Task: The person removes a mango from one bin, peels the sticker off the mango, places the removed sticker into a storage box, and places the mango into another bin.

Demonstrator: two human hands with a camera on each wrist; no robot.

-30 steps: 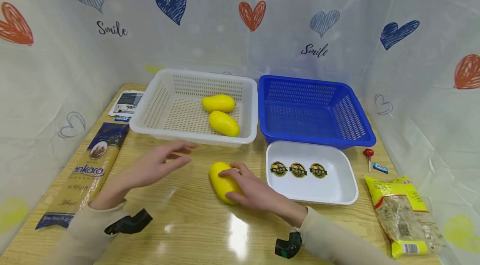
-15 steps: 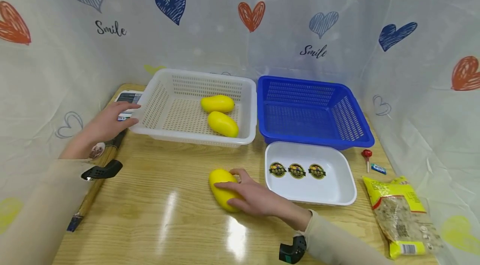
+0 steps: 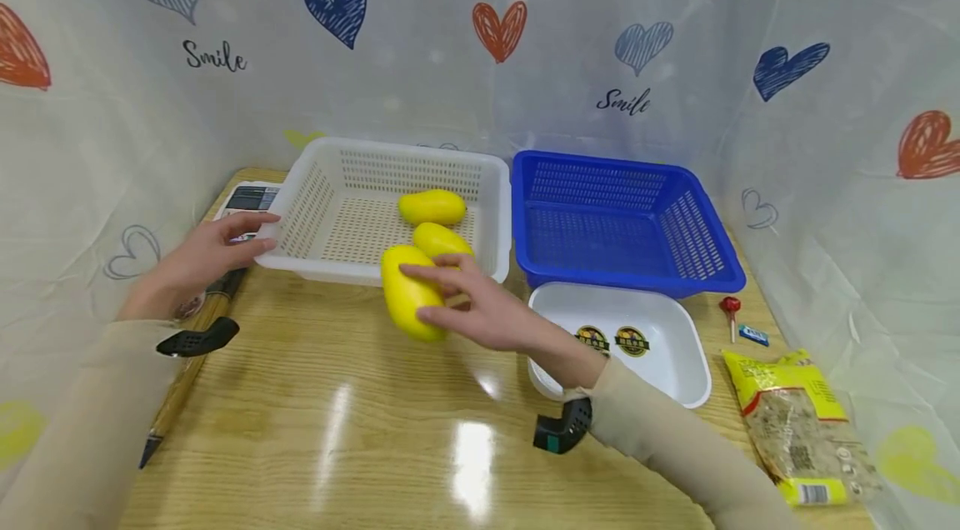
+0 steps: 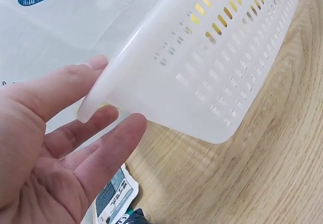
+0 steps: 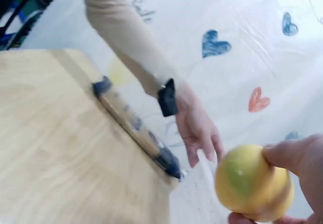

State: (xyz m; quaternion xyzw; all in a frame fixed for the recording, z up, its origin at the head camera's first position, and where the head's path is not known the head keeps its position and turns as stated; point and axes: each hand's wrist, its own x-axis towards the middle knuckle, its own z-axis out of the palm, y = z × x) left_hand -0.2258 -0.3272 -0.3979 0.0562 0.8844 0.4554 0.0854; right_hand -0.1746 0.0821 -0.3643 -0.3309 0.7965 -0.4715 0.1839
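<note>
My right hand (image 3: 422, 291) grips a yellow mango (image 3: 401, 297) and holds it in the air just in front of the white basket (image 3: 315, 205). In the right wrist view the mango (image 5: 252, 186) shows close up, with fingers (image 5: 295, 153) curled on it. Two more mangoes (image 3: 432, 207) lie inside the basket toward its right side. My left hand (image 3: 251, 232) holds the basket's near left corner. The left wrist view shows the thumb on top of the rim (image 4: 151, 57) and the fingers (image 4: 108, 148) underneath.
A blue basket (image 3: 626, 167) stands to the right of the white one. In front of it sits a white tray (image 3: 693, 363) with round stickers. A pasta packet (image 3: 180, 397) lies along the left edge, a leaflet (image 3: 251, 198) behind it. A snack bag (image 3: 795, 422) and lollipop (image 3: 726, 309) lie right.
My right hand has lifted the mango off the table and carried it toward the white basket. My left hand moved from the table's middle to the basket's left corner.
</note>
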